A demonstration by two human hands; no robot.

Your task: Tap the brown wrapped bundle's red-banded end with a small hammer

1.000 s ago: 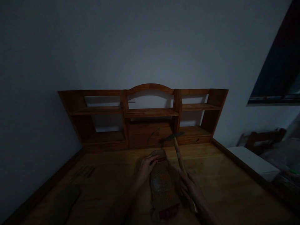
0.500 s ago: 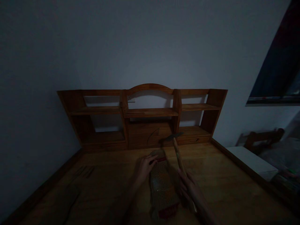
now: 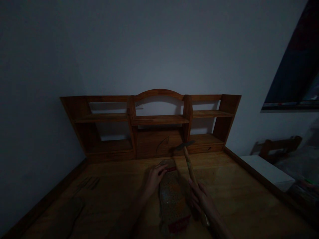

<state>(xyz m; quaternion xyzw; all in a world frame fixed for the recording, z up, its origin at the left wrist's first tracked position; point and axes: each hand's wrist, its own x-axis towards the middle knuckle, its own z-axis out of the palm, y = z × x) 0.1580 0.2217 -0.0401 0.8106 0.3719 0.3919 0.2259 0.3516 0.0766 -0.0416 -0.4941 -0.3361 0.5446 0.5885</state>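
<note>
The scene is very dark. My right hand [image 3: 201,200] is wrapped round the wooden handle of a hammer [image 3: 188,162], whose metal head is raised over the far end of a long patterned piece [image 3: 173,200] with red ends lying on the wooden surface [image 3: 236,189]. My left hand [image 3: 153,181] rests on the far left corner of that piece, fingers pinched on something small I cannot make out.
A wooden shelf unit [image 3: 152,122] stands against the wall at the back. A raised wooden rim runs down both sides. Dark tools [image 3: 87,182] lie at the left. A white block [image 3: 267,171] and a chair [image 3: 279,147] are at the right.
Almost nothing has moved. The hammer head has shifted slightly left and the view has drifted a little; both hands keep their places.
</note>
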